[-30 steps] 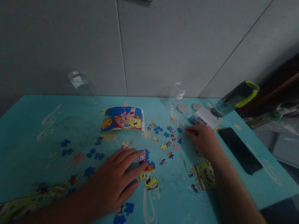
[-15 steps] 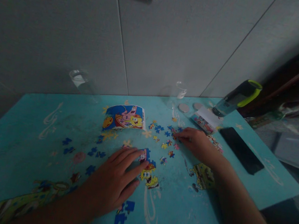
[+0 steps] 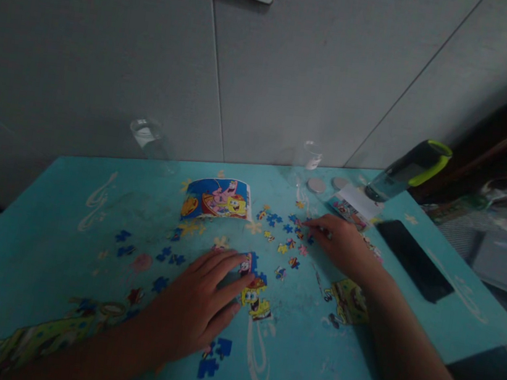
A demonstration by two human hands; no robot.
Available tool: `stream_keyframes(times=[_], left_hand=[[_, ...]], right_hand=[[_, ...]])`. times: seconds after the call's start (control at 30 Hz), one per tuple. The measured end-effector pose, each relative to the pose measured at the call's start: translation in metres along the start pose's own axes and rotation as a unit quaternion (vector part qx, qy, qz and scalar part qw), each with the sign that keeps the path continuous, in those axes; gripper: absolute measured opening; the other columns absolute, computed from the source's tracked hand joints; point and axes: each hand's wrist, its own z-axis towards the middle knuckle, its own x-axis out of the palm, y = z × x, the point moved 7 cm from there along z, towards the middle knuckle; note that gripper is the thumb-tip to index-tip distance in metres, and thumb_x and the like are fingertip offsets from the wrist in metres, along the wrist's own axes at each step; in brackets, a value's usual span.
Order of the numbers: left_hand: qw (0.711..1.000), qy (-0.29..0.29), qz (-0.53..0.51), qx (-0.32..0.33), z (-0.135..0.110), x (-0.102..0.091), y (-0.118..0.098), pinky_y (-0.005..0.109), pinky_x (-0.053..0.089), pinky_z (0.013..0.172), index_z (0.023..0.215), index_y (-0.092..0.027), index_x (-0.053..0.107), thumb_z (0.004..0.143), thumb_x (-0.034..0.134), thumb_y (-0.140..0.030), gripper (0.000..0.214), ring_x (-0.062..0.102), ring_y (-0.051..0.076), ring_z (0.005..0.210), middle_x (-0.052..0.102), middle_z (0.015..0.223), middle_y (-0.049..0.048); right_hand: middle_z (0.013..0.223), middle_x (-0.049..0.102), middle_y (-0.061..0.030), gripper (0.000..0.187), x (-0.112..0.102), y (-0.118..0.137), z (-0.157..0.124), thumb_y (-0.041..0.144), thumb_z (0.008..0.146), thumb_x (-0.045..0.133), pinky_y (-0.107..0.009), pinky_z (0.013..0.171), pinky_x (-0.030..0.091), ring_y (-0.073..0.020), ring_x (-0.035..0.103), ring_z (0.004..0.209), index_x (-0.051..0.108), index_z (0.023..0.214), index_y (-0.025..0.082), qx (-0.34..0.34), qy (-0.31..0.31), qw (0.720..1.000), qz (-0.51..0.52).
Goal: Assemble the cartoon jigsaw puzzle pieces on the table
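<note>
My left hand (image 3: 201, 304) lies flat with its fingers spread, the fingertips at the left edge of a joined section of jigsaw puzzle (image 3: 255, 296) showing a yellow cartoon face. Part of that section is hidden under the fingers. My right hand (image 3: 335, 241) reaches into a group of loose puzzle pieces (image 3: 283, 248), its thumb and forefinger closed at a small puzzle piece (image 3: 302, 223). Below my left hand are a few blue pieces (image 3: 208, 368). More blue pieces (image 3: 160, 284) lie to its left. The curved picture sheet (image 3: 219, 199) rests behind, printed with cartoon figures.
A black phone (image 3: 414, 260) lies right of my right hand. Behind it are a printed card (image 3: 349, 204), a dark bottle with a green-yellow lid (image 3: 408, 172) and round lids (image 3: 316, 186). Clear containers (image 3: 311, 157) stand by the wall, another clear container (image 3: 150, 139) further left.
The view has shifted slightly, so the table sits a little further right. My right fingertips have moved slightly among the loose pieces. My left hand stays on the joined section.
</note>
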Motion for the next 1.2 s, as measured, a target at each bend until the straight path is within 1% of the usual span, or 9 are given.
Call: stream_keyframes(times=[0.23, 0.43, 0.57, 0.73, 0.8, 0.9, 0.97, 1.1, 1.2], left_hand=[[0.999, -0.028, -0.04, 0.003, -0.003, -0.006, -0.001, 0.058, 0.038, 0.117, 0.136, -0.02, 0.058, 0.095, 0.055, -0.017, 0.042, 0.044, 0.029, 0.136, 0.047, 0.145, 0.0131], [0.996, -0.068, -0.055, 0.006, -0.002, -0.013, -0.004, 0.054, 0.04, 0.115, 0.128, -0.016, 0.062, 0.095, 0.055, -0.016, 0.034, 0.049, 0.027, 0.129, 0.055, 0.134, 0.0132], [0.993, -0.105, -0.037, 0.03, -0.003, -0.016, -0.007, 0.05, 0.042, 0.112, 0.118, -0.015, 0.066, 0.094, 0.058, -0.018, 0.026, 0.055, 0.025, 0.121, 0.063, 0.126, 0.0108], [0.983, -0.142, 0.04, 0.106, -0.01, -0.027, -0.027, 0.045, 0.049, 0.094, 0.09, -0.015, 0.068, 0.093, 0.06, -0.026, 0.014, 0.062, 0.022, 0.098, 0.07, 0.1, 0.0069], [0.975, -0.151, 0.076, 0.147, -0.015, -0.031, -0.038, 0.043, 0.049, 0.085, 0.076, -0.016, 0.064, 0.093, 0.059, -0.031, 0.023, 0.062, 0.021, 0.086, 0.067, 0.083, 0.0051], [0.961, -0.158, 0.117, 0.192, -0.022, -0.036, -0.052, 0.041, 0.047, 0.074, 0.062, -0.019, 0.055, 0.094, 0.059, -0.039, 0.038, 0.057, 0.019, 0.068, 0.056, 0.064, 0.0011], [0.949, -0.163, 0.14, 0.231, -0.026, -0.04, -0.06, 0.04, 0.046, 0.068, 0.06, -0.02, 0.053, 0.094, 0.06, -0.045, 0.042, 0.054, 0.019, 0.063, 0.054, 0.061, 0.0009], [0.918, -0.174, 0.174, 0.312, -0.037, -0.055, -0.07, 0.038, 0.041, 0.061, 0.061, -0.021, 0.054, 0.094, 0.06, -0.049, 0.044, 0.055, 0.019, 0.061, 0.058, 0.064, 0.0034], [0.919, -0.161, 0.205, 0.297, -0.047, -0.075, -0.052, 0.038, 0.043, 0.066, 0.066, -0.021, 0.06, 0.097, 0.056, -0.047, 0.04, 0.058, 0.019, 0.067, 0.062, 0.07, 0.0038]], right_hand=[[0.107, 0.076, -0.0062, 0.03, 0.001, -0.001, 0.001, 0.021, 0.092, 0.053, -0.039, 0.085, 0.054, -0.023, 0.07, 0.093, 0.077, 0.111, 0.025, -0.001, -0.011, 1.0, 0.009], [0.102, 0.076, -0.0062, 0.029, 0.004, -0.003, 0.001, 0.026, 0.094, 0.054, -0.037, 0.077, 0.054, -0.0226, 0.07, 0.084, 0.077, 0.112, 0.025, -0.013, -0.013, 1.0, 0.002], [0.104, 0.076, -0.0062, 0.03, 0.007, 0.001, 0.002, 0.03, 0.096, 0.053, -0.036, 0.075, 0.054, -0.0219, 0.07, 0.081, 0.076, 0.113, 0.025, -0.033, -0.009, 0.999, -0.001], [0.105, 0.076, -0.0076, 0.031, 0.013, 0.005, 0.0, 0.034, 0.097, 0.053, -0.037, 0.074, 0.056, -0.0226, 0.072, 0.081, 0.075, 0.114, 0.022, -0.049, 0.007, 0.999, 0.016], [0.105, 0.076, -0.0079, 0.03, 0.016, 0.004, -0.001, 0.035, 0.096, 0.053, -0.037, 0.073, 0.057, -0.0229, 0.072, 0.08, 0.075, 0.114, 0.022, -0.053, 0.008, 0.998, 0.019], [0.106, 0.077, -0.0079, 0.031, 0.018, 0.002, -0.001, 0.038, 0.096, 0.054, -0.037, 0.071, 0.058, -0.0227, 0.072, 0.076, 0.075, 0.113, 0.023, -0.063, 0.002, 0.998, 0.011], [0.106, 0.077, -0.009, 0.032, 0.02, 0.0, -0.001, 0.038, 0.096, 0.054, -0.036, 0.07, 0.057, -0.0222, 0.072, 0.074, 0.075, 0.114, 0.023, -0.062, 0.011, 0.998, 0.005], [0.107, 0.077, -0.0091, 0.032, 0.022, -0.005, -0.001, 0.038, 0.095, 0.056, -0.035, 0.07, 0.056, -0.0226, 0.072, 0.078, 0.074, 0.116, 0.022, -0.035, 0.02, 0.999, -0.008], [0.106, 0.077, -0.0071, 0.033, 0.024, -0.011, -0.001, 0.04, 0.093, 0.057, -0.034, 0.068, 0.055, -0.0223, 0.071, 0.076, 0.073, 0.117, 0.024, -0.022, 0.019, 0.999, -0.012]])
